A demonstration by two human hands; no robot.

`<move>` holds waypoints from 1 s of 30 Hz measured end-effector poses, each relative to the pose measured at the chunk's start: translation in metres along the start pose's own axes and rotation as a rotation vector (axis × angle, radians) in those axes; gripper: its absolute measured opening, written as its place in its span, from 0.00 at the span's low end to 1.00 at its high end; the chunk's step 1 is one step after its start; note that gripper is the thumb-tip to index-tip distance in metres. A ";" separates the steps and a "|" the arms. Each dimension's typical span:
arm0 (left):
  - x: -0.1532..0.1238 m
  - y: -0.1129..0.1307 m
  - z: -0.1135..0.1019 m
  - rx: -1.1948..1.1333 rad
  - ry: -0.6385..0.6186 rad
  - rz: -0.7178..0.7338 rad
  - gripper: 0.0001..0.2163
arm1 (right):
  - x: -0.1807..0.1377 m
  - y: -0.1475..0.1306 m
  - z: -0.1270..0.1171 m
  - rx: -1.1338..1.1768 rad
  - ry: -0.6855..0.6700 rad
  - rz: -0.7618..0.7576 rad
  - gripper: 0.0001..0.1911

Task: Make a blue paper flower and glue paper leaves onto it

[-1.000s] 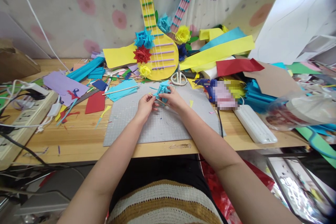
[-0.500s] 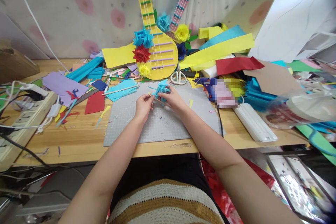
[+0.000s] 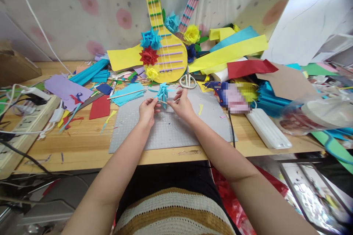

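A light-blue paper flower [image 3: 162, 91] with pointed petals stands upright between my two hands above the grey cutting mat [image 3: 168, 132]. Across its near side runs a thin pale stick [image 3: 162, 102]. My left hand [image 3: 148, 111] is closed on the stick's left part, thumb against fingers. At the right end my right hand [image 3: 182, 105] pinches the stick with thumb and forefinger, its other fingers raised and apart. How the flower joins the stick is partly hidden. Just beyond the right hand lie white-handled scissors [image 3: 188, 81].
Behind the mat leans a yellow paper guitar [image 3: 172, 57] with paper flowers. A blue glue gun [image 3: 217, 90] and its cord lie right, near a white box [image 3: 268, 128]. Left are blue paper [image 3: 127, 97], red paper [image 3: 99, 108] and a power strip [image 3: 26, 128].
The blue flower has shifted slightly left and turned more upright. My right fingers have come off its petals and moved down to the stick; the left hand has moved slightly left.
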State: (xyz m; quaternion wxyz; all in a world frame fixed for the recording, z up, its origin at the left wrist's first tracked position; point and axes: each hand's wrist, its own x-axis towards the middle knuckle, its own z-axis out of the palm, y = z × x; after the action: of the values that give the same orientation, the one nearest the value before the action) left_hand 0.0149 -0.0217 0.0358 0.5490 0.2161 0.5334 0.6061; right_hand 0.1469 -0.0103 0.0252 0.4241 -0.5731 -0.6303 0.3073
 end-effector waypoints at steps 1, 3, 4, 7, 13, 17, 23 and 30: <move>0.000 0.001 0.000 -0.012 0.000 -0.016 0.07 | -0.002 -0.001 0.000 -0.054 -0.013 -0.031 0.19; -0.001 0.003 -0.002 -0.026 -0.020 -0.052 0.06 | -0.004 -0.003 0.000 -0.129 -0.085 -0.078 0.12; -0.001 0.005 -0.003 -0.030 -0.037 -0.074 0.05 | -0.005 -0.003 0.000 -0.144 -0.117 -0.091 0.11; 0.002 0.007 -0.007 -0.040 -0.090 -0.152 0.05 | -0.007 -0.003 0.003 -0.118 -0.135 -0.092 0.10; 0.006 0.008 -0.011 -0.068 -0.152 -0.206 0.05 | -0.008 -0.003 0.005 -0.073 -0.138 -0.069 0.11; 0.004 0.007 -0.008 -0.050 -0.117 -0.164 0.05 | -0.010 -0.005 0.004 -0.056 -0.155 -0.070 0.10; 0.001 0.005 -0.005 0.086 -0.044 -0.060 0.05 | -0.012 -0.007 0.004 0.031 -0.231 -0.010 0.10; 0.000 0.003 -0.004 0.204 -0.077 -0.010 0.06 | -0.001 -0.007 0.006 0.566 -0.255 0.350 0.17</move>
State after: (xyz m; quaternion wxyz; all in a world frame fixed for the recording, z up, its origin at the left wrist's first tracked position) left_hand 0.0100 -0.0229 0.0368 0.5472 0.2913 0.5719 0.5373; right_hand 0.1381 -0.0121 0.0285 0.4252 -0.4892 -0.4601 0.6068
